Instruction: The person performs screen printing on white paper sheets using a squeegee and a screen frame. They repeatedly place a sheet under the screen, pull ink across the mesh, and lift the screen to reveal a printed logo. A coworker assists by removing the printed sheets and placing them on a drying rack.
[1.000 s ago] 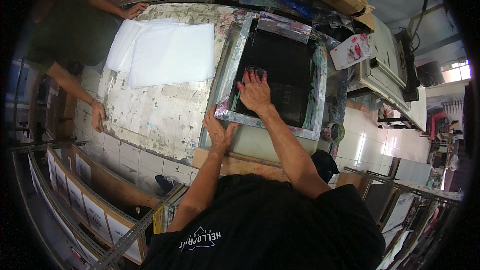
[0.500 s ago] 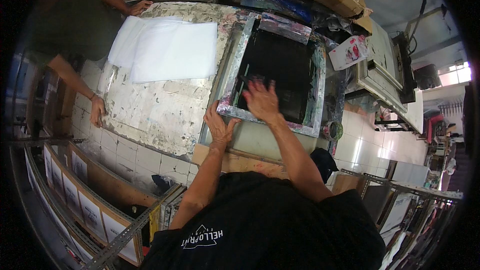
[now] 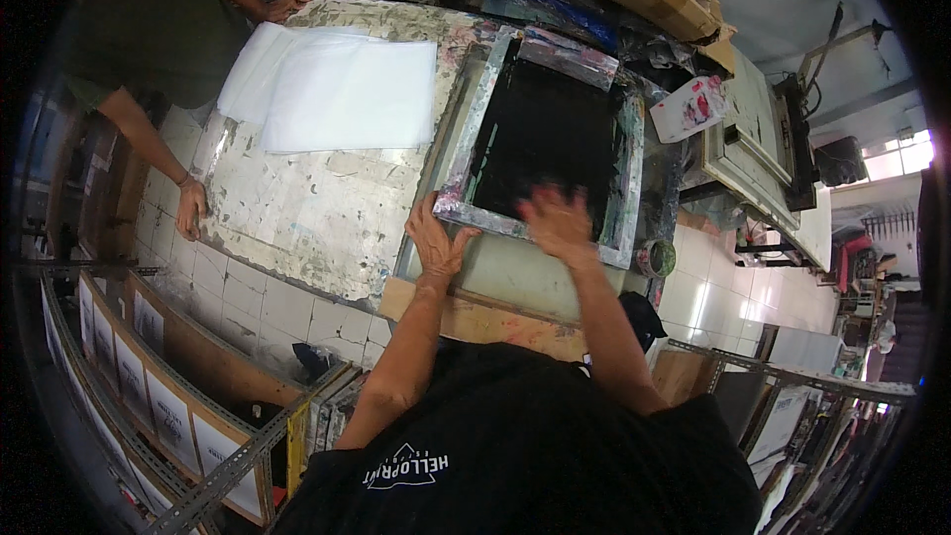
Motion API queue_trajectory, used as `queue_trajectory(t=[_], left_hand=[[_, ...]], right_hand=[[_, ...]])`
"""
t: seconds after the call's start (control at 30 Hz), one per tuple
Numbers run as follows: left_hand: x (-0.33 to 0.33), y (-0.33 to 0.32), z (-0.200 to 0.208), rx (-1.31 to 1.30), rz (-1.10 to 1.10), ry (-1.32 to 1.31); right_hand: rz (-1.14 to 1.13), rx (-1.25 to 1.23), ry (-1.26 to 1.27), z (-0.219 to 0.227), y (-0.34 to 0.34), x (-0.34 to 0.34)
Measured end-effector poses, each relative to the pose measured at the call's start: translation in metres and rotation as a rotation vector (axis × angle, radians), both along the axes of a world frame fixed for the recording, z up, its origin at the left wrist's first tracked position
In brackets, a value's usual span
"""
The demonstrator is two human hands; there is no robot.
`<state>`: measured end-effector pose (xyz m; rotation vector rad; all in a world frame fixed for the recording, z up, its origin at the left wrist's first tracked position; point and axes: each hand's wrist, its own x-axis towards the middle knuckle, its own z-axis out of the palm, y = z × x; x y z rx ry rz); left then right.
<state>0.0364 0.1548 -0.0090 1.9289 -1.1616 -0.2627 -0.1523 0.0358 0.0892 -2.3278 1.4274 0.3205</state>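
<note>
A screen-printing frame (image 3: 479,124) with paint-stained edges lies on the table before me, its mesh (image 3: 550,129) dark black. At its near left corner my left hand (image 3: 436,238) is closed around the frame, thumb along the near edge. My right hand (image 3: 562,225), blurred by motion, is over the near part of the black mesh. Its reddish-stained fingers look stretched out and apart, and I see nothing held in them. Whether the palm touches the mesh I cannot tell. A paint-smeared block (image 3: 570,54) sits across the frame's far end.
Left of the frame, white sheets (image 3: 347,99) lie on the stained table (image 3: 307,218). Another person's hands (image 3: 191,208) rest at the table's left side. A stained white container (image 3: 688,109) and a round tin (image 3: 656,259) stand on the right. Metal racks (image 3: 248,456) stand at lower left.
My right hand has moved toward me and to the right across the mesh. My left hand keeps its hold on the corner. The view has shifted slightly.
</note>
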Motion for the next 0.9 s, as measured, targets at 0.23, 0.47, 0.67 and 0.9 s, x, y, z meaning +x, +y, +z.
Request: queue_trajectory(t=[0.23,0.47,0.67,0.9], left_hand=[[-0.004,0.000,0.005,0.015,-0.020,0.033],[0.000,0.001,0.004,0.001,-0.027,0.007],[-0.004,-0.005,0.007,-0.024,-0.049,0.017],[-0.002,0.001,0.007,-0.002,-0.004,0.068]], right_hand=[[-0.067,0.025,0.085,-0.008,-0.005,-0.039],[0.241,-0.164,0.028,-0.042,-0.087,0.055],[0.047,-0.178,-0.014,-0.048,-0.226,0.080],[0.443,-0.109,-0.250,-0.025,-0.019,0.060]])
